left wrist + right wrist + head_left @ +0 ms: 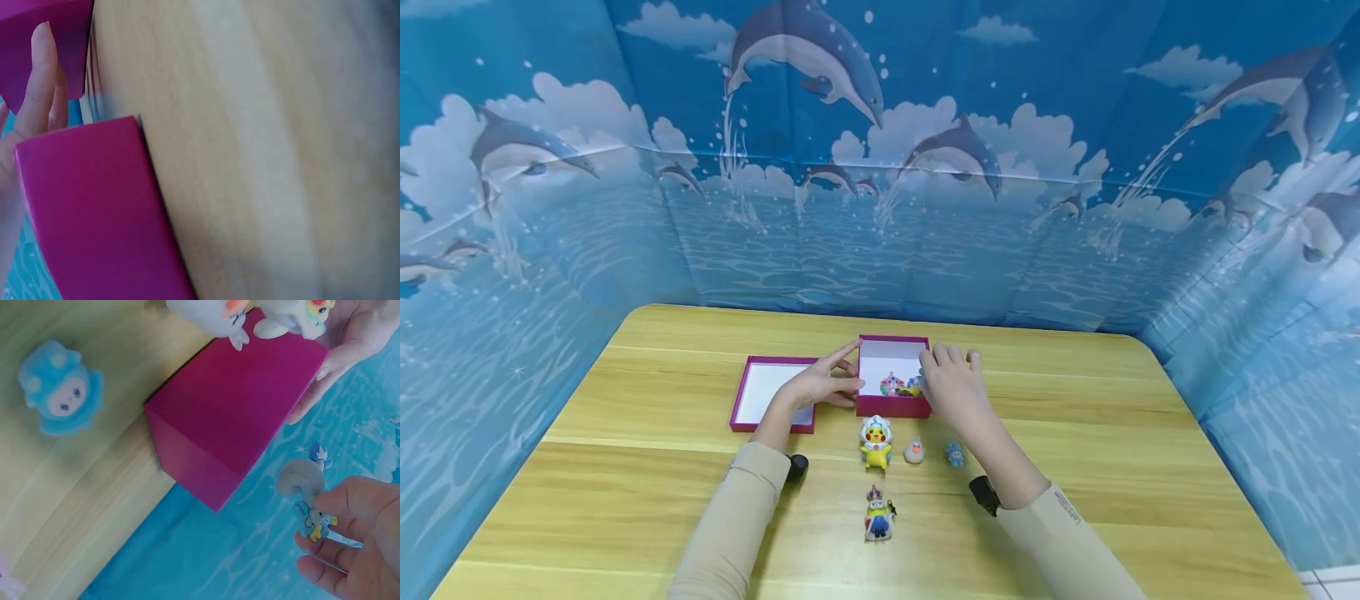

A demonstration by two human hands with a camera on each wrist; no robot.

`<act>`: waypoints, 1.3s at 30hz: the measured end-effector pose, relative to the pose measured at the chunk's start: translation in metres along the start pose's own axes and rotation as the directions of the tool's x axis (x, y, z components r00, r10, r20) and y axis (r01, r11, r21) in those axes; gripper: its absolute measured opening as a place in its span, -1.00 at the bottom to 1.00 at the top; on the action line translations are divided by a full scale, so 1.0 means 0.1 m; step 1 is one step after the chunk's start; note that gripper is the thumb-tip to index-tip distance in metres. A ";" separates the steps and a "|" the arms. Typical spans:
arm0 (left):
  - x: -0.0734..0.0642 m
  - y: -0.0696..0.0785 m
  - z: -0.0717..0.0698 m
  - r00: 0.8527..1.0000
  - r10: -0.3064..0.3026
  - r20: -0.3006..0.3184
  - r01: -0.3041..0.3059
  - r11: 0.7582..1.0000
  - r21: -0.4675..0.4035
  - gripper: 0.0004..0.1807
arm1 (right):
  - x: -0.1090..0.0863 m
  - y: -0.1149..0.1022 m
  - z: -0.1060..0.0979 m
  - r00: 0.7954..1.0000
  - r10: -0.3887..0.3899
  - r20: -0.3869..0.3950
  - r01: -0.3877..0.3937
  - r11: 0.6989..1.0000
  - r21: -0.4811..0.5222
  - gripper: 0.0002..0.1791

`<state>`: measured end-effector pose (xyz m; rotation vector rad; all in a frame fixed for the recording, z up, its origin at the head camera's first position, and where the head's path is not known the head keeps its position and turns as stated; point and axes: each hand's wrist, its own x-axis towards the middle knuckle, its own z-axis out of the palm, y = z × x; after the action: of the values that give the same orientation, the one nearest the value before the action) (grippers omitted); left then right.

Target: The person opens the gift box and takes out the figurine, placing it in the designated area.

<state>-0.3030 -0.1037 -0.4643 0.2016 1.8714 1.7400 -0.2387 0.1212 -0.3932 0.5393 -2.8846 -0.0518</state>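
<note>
The magenta box [893, 407] stands with its white inside facing up and small colourful figurines [892, 384] in it. My left hand [820, 385] is at its left side, fingers spread and touching the wall; in the left wrist view a straight finger [41, 69] lies against the magenta side. Over the box's right edge, my right hand [953, 385] pinches a small figurine [312, 519] between thumb and fingers. It shows a grey curled part, light blue and a bit of yellow. The hand hides most of it in the head view.
Left of the box lies its magenta-rimmed lid [760, 400], partly under the left arm. In front stand a yellow figurine with a white hood [876, 442], a white duck-like figure [913, 452], a blue figurine [954, 454] and a crowned figurine [878, 518].
</note>
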 end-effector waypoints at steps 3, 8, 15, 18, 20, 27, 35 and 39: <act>0.00 0.00 0.00 1.000 0.000 -0.003 0.000 1.000 0.000 -0.18 | -0.09 -0.01 -0.01 1.000 -0.020 -0.009 0.020 1.000 -0.012 -0.71; 0.00 0.00 0.00 1.000 0.003 0.000 -0.003 1.000 0.004 -0.18 | -0.25 -0.04 -0.03 0.998 -0.062 -0.021 0.061 0.998 -0.026 -0.67; 0.01 -0.01 0.00 1.000 0.002 0.001 -0.002 1.000 0.000 -0.18 | -0.49 -0.10 0.02 0.994 -0.106 -0.005 0.106 0.994 -0.024 -0.56; 0.01 -0.01 0.00 1.000 0.005 0.001 -0.005 1.000 0.000 -0.18 | -0.57 -0.12 0.05 0.994 -0.111 0.007 0.111 0.994 -0.016 -0.61; 0.01 -0.01 0.00 1.000 0.005 0.002 -0.005 1.000 -0.001 -0.18 | -0.62 -0.14 0.06 0.994 -0.112 0.018 0.112 0.994 -0.003 -0.62; 0.01 -0.01 0.00 1.000 0.006 0.003 -0.006 1.000 0.008 -0.18 | -0.79 -0.17 0.09 0.991 -0.122 0.063 0.119 0.992 0.047 -0.59; 0.00 0.00 0.01 1.000 0.005 0.002 -0.005 1.000 0.019 -0.18 | -0.92 -0.21 0.16 0.984 -0.148 0.099 0.142 0.987 0.071 -0.66; 0.00 0.00 0.00 1.000 0.006 0.005 -0.006 1.000 0.016 -0.18 | -0.98 -0.23 0.21 0.978 -0.167 0.124 0.156 0.983 0.093 -0.65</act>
<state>-0.3027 -0.1034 -0.4646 0.2179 1.8839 1.7278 -0.1453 0.1351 -0.4342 0.8151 -2.9732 0.0076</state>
